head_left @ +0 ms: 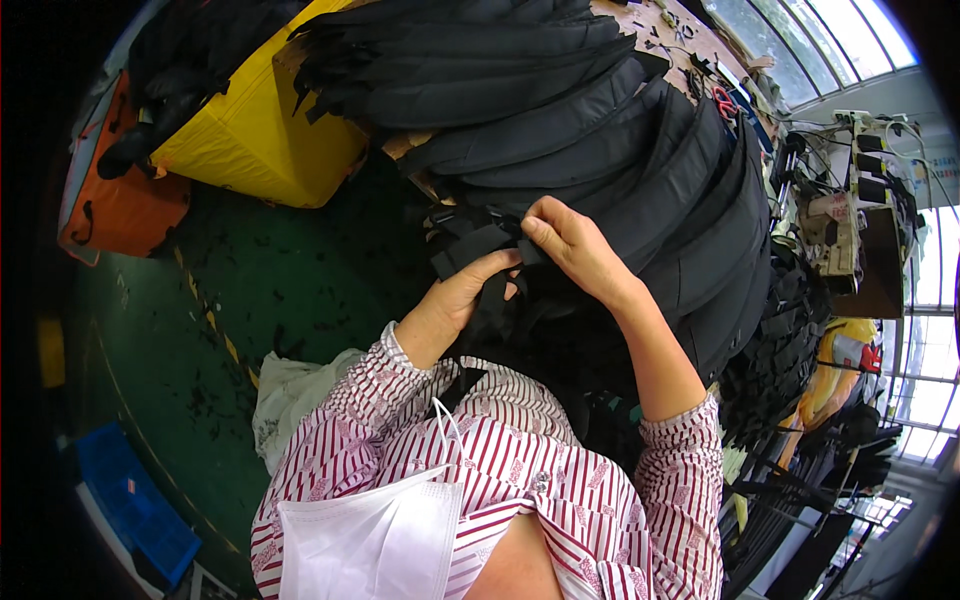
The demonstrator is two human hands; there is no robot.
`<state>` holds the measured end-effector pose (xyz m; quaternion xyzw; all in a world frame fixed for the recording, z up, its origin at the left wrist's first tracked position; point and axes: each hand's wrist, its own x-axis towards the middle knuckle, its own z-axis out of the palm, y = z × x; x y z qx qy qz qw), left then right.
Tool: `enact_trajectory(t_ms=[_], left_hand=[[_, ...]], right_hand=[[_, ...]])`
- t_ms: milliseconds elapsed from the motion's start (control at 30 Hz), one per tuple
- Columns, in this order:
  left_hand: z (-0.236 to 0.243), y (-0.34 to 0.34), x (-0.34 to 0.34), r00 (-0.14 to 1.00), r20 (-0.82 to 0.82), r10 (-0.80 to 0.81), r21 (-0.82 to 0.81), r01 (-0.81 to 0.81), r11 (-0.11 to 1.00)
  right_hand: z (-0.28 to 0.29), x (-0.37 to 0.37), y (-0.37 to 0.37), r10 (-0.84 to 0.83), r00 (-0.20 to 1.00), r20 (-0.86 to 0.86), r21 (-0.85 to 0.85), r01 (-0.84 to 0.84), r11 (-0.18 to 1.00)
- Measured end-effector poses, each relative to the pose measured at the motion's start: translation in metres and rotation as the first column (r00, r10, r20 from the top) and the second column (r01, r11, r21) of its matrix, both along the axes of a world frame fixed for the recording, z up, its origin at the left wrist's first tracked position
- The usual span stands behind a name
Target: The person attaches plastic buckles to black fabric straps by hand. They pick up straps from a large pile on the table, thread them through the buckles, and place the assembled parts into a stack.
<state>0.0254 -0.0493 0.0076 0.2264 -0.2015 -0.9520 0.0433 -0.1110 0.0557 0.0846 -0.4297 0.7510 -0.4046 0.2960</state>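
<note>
Both hands meet in front of my lap over black webbing straps. My left hand is closed around the straps, its thumb lying along them and part of its fingers hidden beneath. My right hand pinches a short black strap end between thumb and bent fingers, just to the right of the left hand. Loose strap ends hang below the left hand. Right behind the hands rises a large stack of black padded fabric panels, layered in curved rows. Dark shadow hides where the straps lead.
A yellow fabric bin and an orange bin stand at the far left. A blue crate is at the lower left. Black scraps litter the green floor. Red-handled scissors lie on the worktable beyond the stack.
</note>
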Motion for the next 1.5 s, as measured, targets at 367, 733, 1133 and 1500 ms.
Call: enact_trajectory(t_ms=[367,733,1133,1500], left_hand=[[0.010,-0.003,-0.012,0.999,0.034,0.004,-0.124,0.000,0.992],[0.002,0.008,-0.016,0.994,0.064,0.083,-0.288,-0.062,0.956],[-0.005,0.014,-0.012,0.996,0.007,0.093,-0.353,-0.084,0.932],[-0.003,0.022,-0.005,0.997,-0.011,0.078,-0.407,-0.076,0.910]], right_hand=[[0.028,0.002,0.018,0.102,0.777,-0.621,0.003,-0.128,0.992],[0.019,0.000,0.030,-0.126,0.974,-0.188,0.014,0.131,0.991],[0.016,0.002,0.030,-0.121,0.935,-0.334,0.053,0.147,0.988],[0.007,0.006,0.027,-0.073,0.838,-0.541,0.112,0.158,0.981]])
